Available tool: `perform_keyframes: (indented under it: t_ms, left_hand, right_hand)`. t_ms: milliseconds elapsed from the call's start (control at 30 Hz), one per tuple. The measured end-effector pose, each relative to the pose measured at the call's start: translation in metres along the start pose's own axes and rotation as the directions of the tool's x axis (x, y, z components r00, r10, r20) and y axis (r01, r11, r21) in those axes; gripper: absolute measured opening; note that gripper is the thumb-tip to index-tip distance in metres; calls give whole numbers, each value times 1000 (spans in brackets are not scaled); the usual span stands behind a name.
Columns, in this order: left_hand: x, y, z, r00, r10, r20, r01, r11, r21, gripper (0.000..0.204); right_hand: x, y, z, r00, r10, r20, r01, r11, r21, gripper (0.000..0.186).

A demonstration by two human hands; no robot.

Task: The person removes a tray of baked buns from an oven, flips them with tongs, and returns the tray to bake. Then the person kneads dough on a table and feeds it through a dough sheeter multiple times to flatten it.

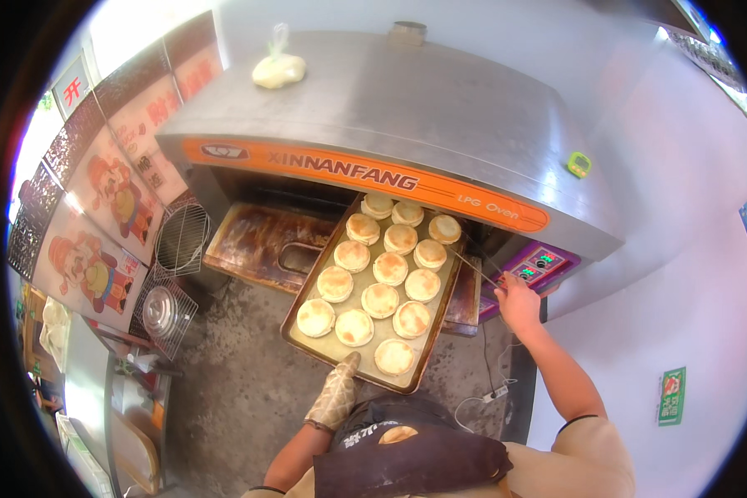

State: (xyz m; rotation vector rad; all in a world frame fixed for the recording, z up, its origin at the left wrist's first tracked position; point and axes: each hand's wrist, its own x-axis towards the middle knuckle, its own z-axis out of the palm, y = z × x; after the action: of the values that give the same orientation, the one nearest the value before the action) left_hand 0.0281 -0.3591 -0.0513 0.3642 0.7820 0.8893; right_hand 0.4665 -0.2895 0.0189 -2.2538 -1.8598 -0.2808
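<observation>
My left hand [338, 390], in a worn oven mitt, grips the near edge of a long metal baking tray [307, 349]. The tray sticks halfway out of a steel oven [407, 108] and carries several round, browned flat buns [380, 300]. My right hand [517, 300] is raised at the tray's right side, closed on a thin metal rod [474, 269] that reaches toward the tray's right rim. The oven's drop door [257, 241] hangs open to the left of the tray.
A control panel [535, 267] sits on the oven's right front. A bag of dough [278, 68] and a small green timer [578, 164] lie on the oven top. Wire racks [181, 239] lean at the left. A cable and plug [494, 393] trail over the concrete floor.
</observation>
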Motion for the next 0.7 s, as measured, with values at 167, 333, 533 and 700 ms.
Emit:
perform_keyframes:
  t_ms: [167, 333, 533, 700]
  left_hand:
    - [4, -2, 3, 1000, -1, 10, 1, 1000, 15, 47]
    - [-4, 6, 23, 998, 31, -61, -30, 999, 14, 43]
    - [-7, 5, 44, 985, 36, -168, -41, 999, -23, 51]
    - [-4, -1, 42, 970, 78, -230, -57, 994, 98, 54]
  right_hand:
    - [50, 15, 42, 965, 25, 261, -187, 764, 617, 42]
    - [126, -34, 41, 489, 9, 872, -870, 73, 487, 38]
    - [158, -9, 66, 356, -152, 922, -934, -25, 356, 43]
    - [173, -9, 95, 351, -264, 898, -936, -69, 345, 43]
